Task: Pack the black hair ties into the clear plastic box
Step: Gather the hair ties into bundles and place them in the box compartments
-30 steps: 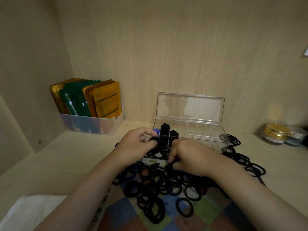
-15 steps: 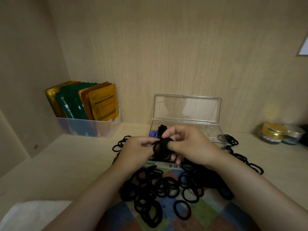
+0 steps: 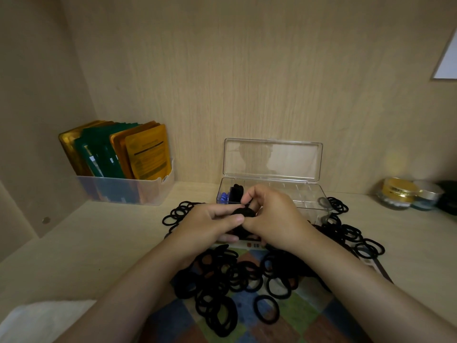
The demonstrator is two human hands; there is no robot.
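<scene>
A clear plastic box [image 3: 308, 195] stands open on the shelf, its lid [image 3: 272, 158] upright against the back wall. A few black ties [image 3: 237, 191] and a blue item [image 3: 223, 198] sit in its left compartments. Just in front of the box, my left hand [image 3: 207, 225] and my right hand [image 3: 274, 216] together pinch a small bundle of black hair ties [image 3: 243, 212]. A large loose pile of black hair ties [image 3: 230, 280] lies below my hands on a checkered sheet, with more ties [image 3: 356, 236] spread right of the box.
A translucent bin [image 3: 126, 189] holding orange and green packets stands at the back left. Gold and silver jars [image 3: 398, 193] sit at the back right. A white cloth [image 3: 42, 320] lies at the near left corner. Wooden walls close in the back and left.
My right hand rose from the pile to meet my left hand. Both now hold the gathered ties a little closer to the box.
</scene>
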